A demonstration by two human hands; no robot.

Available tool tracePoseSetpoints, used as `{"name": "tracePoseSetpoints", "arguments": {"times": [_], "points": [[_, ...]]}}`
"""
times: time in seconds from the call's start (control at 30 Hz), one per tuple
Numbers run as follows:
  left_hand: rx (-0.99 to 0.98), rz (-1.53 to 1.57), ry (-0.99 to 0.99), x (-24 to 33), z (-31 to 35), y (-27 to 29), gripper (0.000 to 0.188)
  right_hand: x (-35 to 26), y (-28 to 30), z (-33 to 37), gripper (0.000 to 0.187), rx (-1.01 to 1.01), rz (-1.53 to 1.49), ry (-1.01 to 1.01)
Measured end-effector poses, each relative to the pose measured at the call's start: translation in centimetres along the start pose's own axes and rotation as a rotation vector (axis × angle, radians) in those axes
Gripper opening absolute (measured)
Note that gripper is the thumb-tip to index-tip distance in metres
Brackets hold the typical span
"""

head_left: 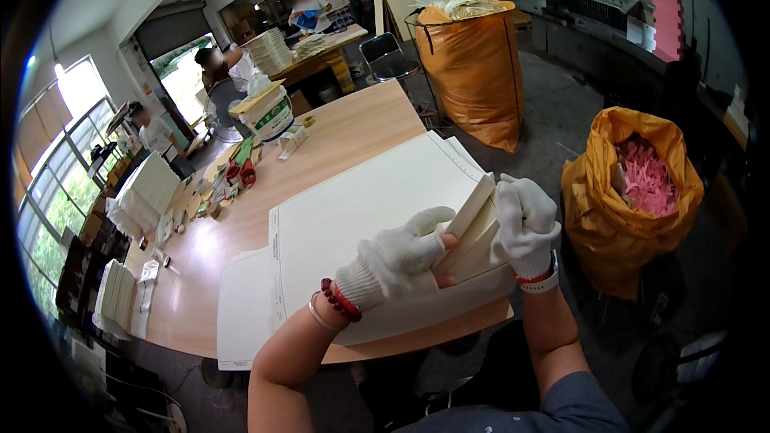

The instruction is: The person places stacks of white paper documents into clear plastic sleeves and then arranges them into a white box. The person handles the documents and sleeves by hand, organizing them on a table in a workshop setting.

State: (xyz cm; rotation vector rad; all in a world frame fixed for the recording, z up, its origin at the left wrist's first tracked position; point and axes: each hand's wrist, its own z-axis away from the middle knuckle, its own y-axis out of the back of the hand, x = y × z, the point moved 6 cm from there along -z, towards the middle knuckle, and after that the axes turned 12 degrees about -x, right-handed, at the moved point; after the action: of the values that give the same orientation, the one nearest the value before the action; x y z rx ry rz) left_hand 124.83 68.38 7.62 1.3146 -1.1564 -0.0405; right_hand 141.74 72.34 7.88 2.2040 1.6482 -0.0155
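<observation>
Two white knitted-gloved hands grip one thick stack of cream paper sheets [473, 232]: the left hand [405, 252] curls around its near edge, the right hand [525, 224] clamps its far end. The stack is tilted up on edge over a large pile of flat cream sheets [361, 208] lying on the long wooden worktable [353, 124]. Beside the table's right end stands an orange plastic sack of pink paper scraps [634, 192]; beyond its far end, a taller orange sack [473, 72].

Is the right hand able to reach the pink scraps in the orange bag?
Probably not right now. The right hand is gripping the stack of cream sheets with the left hand, and the orange bag of pink scraps sits on the floor beyond the table edge.
</observation>
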Motion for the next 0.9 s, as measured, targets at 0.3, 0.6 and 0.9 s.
{"name": "tracePoseSetpoints", "arguments": {"times": [0.3,0.6,0.9], "points": [[0.039,-0.15,-0.172,-0.3,0.3,0.3,0.05,-0.5,0.2,0.1,0.003,0.065,0.001,-0.043],[-0.076,-0.312,0.048,0.5,-0.2,0.2,0.044,0.3,0.0,0.4,0.005,-0.035,-0.13,-0.12],[-0.052,-0.389,0.079,0.8,-0.7,0.8,0.035,-0.1,0.0,0.8,0.015,0.049,-0.017,0.078]]}}
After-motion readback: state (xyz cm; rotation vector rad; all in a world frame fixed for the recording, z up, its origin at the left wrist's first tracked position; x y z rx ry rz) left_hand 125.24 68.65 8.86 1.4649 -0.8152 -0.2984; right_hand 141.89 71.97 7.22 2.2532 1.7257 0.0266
